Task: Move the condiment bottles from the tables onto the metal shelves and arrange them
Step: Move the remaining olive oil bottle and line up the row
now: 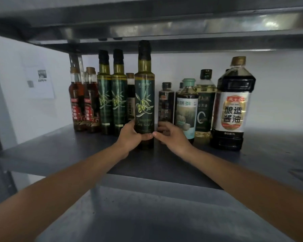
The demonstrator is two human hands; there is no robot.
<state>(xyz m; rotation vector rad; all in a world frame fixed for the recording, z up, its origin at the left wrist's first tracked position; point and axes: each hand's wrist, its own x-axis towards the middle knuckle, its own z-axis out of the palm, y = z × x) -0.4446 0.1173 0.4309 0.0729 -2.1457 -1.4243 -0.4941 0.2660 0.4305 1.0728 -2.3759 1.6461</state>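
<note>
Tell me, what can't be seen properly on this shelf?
- Head view: the brown-capped bottle, mostly hidden behind the olive oil bottle in the left hand.
- Print on the wall paper, too blurred to read.
- Base of the small dark bottle, covered by the right hand; whether it grips is unclear.

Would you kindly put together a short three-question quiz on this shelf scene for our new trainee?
1. True or false: the left hand grips the front olive oil bottle near its cap.
2. How many matching olive oil bottles stand further back, just to the left of it? A) one B) two C) four
3. Fill in: the large soy sauce bottle stands at the ___ end of the row.

Key:
1. False; it grips the bottle near the base.
2. B
3. right
</note>
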